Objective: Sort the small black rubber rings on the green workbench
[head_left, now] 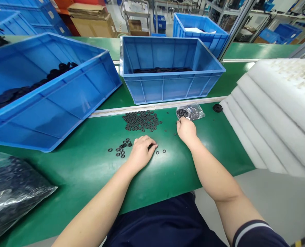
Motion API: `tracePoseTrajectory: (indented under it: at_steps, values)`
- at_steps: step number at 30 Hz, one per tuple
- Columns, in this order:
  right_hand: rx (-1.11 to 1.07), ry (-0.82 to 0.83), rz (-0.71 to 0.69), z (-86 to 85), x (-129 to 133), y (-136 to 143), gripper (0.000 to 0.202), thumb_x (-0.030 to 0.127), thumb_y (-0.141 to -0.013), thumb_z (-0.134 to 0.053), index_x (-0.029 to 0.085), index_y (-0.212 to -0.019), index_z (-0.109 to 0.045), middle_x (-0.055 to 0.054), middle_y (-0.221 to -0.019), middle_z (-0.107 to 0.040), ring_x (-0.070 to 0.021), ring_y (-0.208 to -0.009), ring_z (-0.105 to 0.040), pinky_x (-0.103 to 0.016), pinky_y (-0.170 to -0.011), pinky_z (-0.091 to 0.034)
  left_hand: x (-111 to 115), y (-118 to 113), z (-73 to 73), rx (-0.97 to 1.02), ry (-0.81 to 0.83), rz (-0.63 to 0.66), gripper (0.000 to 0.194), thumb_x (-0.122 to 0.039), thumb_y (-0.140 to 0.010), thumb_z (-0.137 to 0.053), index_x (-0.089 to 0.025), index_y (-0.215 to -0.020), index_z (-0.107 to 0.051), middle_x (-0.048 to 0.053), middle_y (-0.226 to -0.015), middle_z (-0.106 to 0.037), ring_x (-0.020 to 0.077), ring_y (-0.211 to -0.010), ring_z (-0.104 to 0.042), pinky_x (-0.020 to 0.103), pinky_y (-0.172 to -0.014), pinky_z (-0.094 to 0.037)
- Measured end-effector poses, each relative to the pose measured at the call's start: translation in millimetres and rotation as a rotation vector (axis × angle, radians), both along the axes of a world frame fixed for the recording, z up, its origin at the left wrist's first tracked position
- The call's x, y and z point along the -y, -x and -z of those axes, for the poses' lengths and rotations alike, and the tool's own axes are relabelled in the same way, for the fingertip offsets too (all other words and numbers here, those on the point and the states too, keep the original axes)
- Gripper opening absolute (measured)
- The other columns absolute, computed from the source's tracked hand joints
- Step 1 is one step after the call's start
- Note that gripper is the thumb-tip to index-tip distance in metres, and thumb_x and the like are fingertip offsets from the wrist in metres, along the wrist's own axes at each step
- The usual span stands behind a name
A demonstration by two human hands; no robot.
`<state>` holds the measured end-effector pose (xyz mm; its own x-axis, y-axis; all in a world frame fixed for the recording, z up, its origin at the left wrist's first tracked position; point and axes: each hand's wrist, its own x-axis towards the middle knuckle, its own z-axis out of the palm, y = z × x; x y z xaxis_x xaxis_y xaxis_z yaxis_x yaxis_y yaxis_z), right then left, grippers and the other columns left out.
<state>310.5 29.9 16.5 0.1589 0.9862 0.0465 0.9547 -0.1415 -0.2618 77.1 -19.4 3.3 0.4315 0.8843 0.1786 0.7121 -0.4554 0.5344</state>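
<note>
My left hand [143, 150] rests low on the green table, its fingers curled together and the thumb against them; whatever is in the pinch is hidden. Just left of it lies a loose group of black rings [122, 151], and to its right are two thin rings [164, 151]. My right hand [186, 129] is closed at the mouth of a small clear plastic bag [195, 111] full of small dark parts. Its fingertips are mostly hidden, so I cannot see what they hold. Between and beyond the hands spreads a pile of small black rings [142, 121].
Two blue bins [162, 87] [65, 106] with black parts stand behind. A large clear bag [15, 192] of dark parts lies at the left. White foam sheets [266, 120] are stacked at the right, near a black round part [217, 108].
</note>
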Motion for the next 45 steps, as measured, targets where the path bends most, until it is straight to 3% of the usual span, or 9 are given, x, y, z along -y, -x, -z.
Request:
tracePoseTrajectory:
  at_steps: [4,11,14,17,21,24,29,37,45]
  values:
    - [-0.073,-0.045,-0.100,2.4,6,-5,0.026,0.026,-0.096,-0.049,0.015,-0.113,-0.065,-0.011,-0.105,-0.068,-0.0223,-0.092,-0.062,-0.030,-0.082,-0.044,2,3,3.3,0.019,0.009,0.013,0.011,-0.029,-0.090,-0.062,-0.020,-0.090,-0.069,0.006,-0.090,-0.069,0.0228,-0.091,-0.061,0.037,-0.082,-0.041]
    - [-0.107,-0.073,-0.157,6.8,2,-4,0.016,0.020,-0.092,-0.055,0.017,-0.098,-0.069,-0.009,-0.099,-0.065,-0.0218,-0.090,-0.060,-0.031,-0.081,-0.044,1,1,5.4,-0.004,-0.052,0.058,0.011,-0.028,-0.091,-0.062,-0.019,-0.090,-0.068,0.006,-0.090,-0.068,0.0226,-0.089,-0.059,0.037,-0.080,-0.040]
    - [-0.176,-0.077,-0.207,0.0,9,-4,0.012,0.017,-0.090,-0.058,0.016,-0.094,-0.069,-0.008,-0.095,-0.065,-0.0206,-0.088,-0.060,-0.030,-0.081,-0.044,3,4,4.8,-0.025,-0.113,0.074,0.014,-0.028,-0.094,-0.058,-0.018,-0.094,-0.068,0.007,-0.091,-0.067,0.0232,-0.089,-0.058,0.037,-0.079,-0.039]
    - [-0.267,-0.013,-0.383,-14.7,27,2,0.008,0.016,-0.087,-0.061,0.017,-0.090,-0.069,-0.005,-0.089,-0.065,-0.0174,-0.082,-0.059,-0.028,-0.078,-0.044,3,8,5.8,-0.014,-0.137,0.088,0.015,-0.031,-0.093,-0.060,-0.018,-0.096,-0.067,0.007,-0.092,-0.066,0.0231,-0.090,-0.057,0.037,-0.079,-0.039]
    - [-0.305,0.197,-0.689,-29.5,50,18,0.009,0.012,-0.086,-0.063,0.018,-0.087,-0.070,-0.004,-0.088,-0.066,-0.0155,-0.080,-0.059,-0.026,-0.076,-0.043,1,9,7.5,0.040,-0.119,0.087,0.014,-0.032,-0.093,-0.060,-0.019,-0.091,-0.066,0.005,-0.091,-0.065,0.0215,-0.089,-0.057,0.036,-0.079,-0.039]
    - [-0.273,0.286,-0.783,-29.6,56,27,0.010,0.011,-0.086,-0.062,0.017,-0.088,-0.070,-0.004,-0.088,-0.067,-0.0160,-0.082,-0.059,-0.026,-0.077,-0.042,1,8,6.3,0.045,-0.109,0.079,0.017,-0.028,-0.096,-0.054,-0.019,-0.087,-0.064,0.004,-0.086,-0.065,0.0201,-0.085,-0.057,0.035,-0.077,-0.037]
    - [-0.205,0.316,-0.774,-26.5,55,31,0.012,0.011,-0.088,-0.060,0.016,-0.086,-0.071,-0.005,-0.086,-0.068,-0.0163,-0.080,-0.059,-0.026,-0.076,-0.041,-3,5,3.7,-0.017,-0.102,-0.018,0.018,-0.027,-0.092,-0.055,-0.019,-0.078,-0.061,0.003,-0.078,-0.064,0.0201,-0.079,-0.057,0.036,-0.075,-0.035]
    - [-0.092,0.327,-0.741,-31.1,55,33,0.018,0.012,-0.091,-0.055,0.016,-0.088,-0.073,-0.006,-0.088,-0.067,-0.0161,-0.080,-0.059,-0.026,-0.073,-0.039,0,6,1.6,-0.025,-0.202,-0.097,0.020,-0.030,-0.096,-0.053,-0.018,-0.085,-0.064,0.004,-0.081,-0.068,0.0207,-0.080,-0.059,0.036,-0.076,-0.037]
    - [0.039,0.335,-0.667,-27.7,59,37,0.025,0.017,-0.096,-0.049,0.016,-0.083,-0.071,-0.007,-0.083,-0.063,-0.0153,-0.071,-0.056,-0.027,-0.065,-0.035,23,47,-7.9,-0.016,-0.340,-0.200,0.013,-0.027,-0.094,-0.057,-0.018,-0.090,-0.065,0.006,-0.086,-0.070,0.0212,-0.082,-0.061,0.036,-0.074,-0.040]
